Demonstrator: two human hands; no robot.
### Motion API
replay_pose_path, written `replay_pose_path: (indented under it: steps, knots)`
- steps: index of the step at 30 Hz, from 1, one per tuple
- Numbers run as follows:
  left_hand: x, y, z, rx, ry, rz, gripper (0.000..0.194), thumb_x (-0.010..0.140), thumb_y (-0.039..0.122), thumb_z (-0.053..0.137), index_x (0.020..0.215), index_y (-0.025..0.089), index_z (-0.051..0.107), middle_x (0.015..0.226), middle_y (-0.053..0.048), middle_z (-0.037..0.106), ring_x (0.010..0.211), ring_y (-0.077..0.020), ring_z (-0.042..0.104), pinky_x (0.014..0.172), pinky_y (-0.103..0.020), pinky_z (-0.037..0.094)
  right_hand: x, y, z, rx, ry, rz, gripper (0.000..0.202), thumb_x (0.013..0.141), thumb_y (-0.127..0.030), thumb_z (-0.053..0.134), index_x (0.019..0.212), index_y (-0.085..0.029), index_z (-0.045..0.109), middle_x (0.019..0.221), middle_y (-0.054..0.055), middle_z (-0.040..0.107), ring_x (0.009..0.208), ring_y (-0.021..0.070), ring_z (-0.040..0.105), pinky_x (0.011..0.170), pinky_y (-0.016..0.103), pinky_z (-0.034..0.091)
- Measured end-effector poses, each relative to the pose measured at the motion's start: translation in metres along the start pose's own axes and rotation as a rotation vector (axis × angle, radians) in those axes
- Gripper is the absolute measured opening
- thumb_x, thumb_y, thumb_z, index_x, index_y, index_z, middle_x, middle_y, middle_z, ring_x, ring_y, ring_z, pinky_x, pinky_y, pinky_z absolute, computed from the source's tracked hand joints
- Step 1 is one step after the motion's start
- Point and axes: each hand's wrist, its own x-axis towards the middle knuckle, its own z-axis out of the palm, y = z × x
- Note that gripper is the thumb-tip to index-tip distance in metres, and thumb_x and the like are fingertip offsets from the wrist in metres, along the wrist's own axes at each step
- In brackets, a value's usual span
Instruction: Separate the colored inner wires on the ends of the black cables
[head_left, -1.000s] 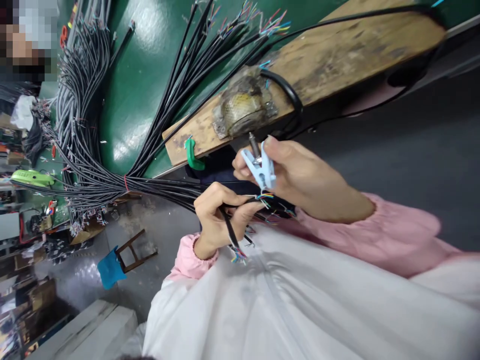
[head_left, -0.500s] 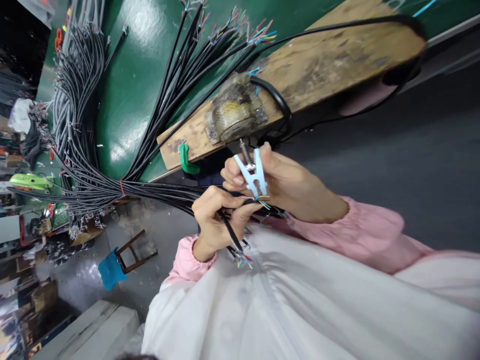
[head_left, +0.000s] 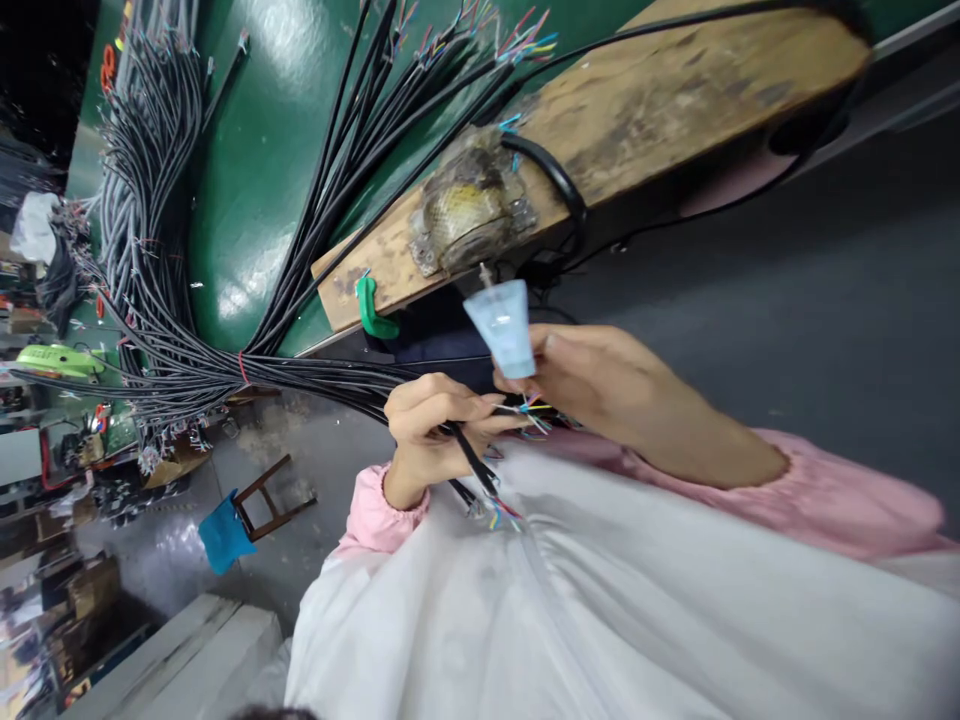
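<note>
My left hand (head_left: 435,425) is closed around a black cable (head_left: 472,455). Thin coloured wires (head_left: 534,408) stick out at its fingertips, just under a light blue clip (head_left: 504,325). The clip hangs from the metal shaft of a tape-wrapped motor (head_left: 469,210) and is blurred into a cone shape. Close beside the narrow end of the clip is my right hand (head_left: 581,375), its fingers curled and partly hidden behind the clip. More cable ends with bare coloured wires (head_left: 504,515) hang below my left hand, in front of the white apron.
The motor sits on a wooden board (head_left: 660,110) held by a green clamp (head_left: 373,308). A long bundle of black cables (head_left: 315,378), tied with a red band, runs to the green table (head_left: 255,150). A blue-seated stool (head_left: 225,535) stands on the floor.
The clip, whose two arms showed clearly earlier, is now a blurred cone. My right hand has released the clip's upper part and moved down and right. My left hand stays on the cable.
</note>
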Motion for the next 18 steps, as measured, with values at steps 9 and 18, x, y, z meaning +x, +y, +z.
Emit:
replay_pose_path:
  steps: [9, 18]
  knots:
    - [-0.019, -0.003, -0.008, -0.021, -0.081, -0.034, 0.033, 0.088, 0.049, 0.078, 0.072, 0.021, 0.069, 0.061, 0.005, 0.06, 0.045, -0.0059, 0.048, 0.042, -0.023, 0.034, -0.026, -0.019, -0.002, -0.238, -0.013, -0.181, 0.031, 0.09, -0.053, 0.074, 0.076, -0.025, 0.076, 0.075, 0.005, 0.072, 0.064, 0.0142, 0.067, 0.055, 0.025, 0.053]
    - [-0.016, 0.002, -0.006, -0.098, 0.016, -0.037, 0.023, 0.088, 0.04, 0.079, 0.08, 0.02, 0.071, 0.065, 0.003, 0.067, 0.051, -0.0082, 0.057, 0.048, -0.023, 0.043, -0.045, -0.016, 0.03, -0.427, 0.194, -0.549, 0.022, 0.085, -0.004, 0.071, 0.084, -0.025, 0.078, 0.07, 0.001, 0.073, 0.059, 0.0142, 0.067, 0.054, 0.026, 0.056]
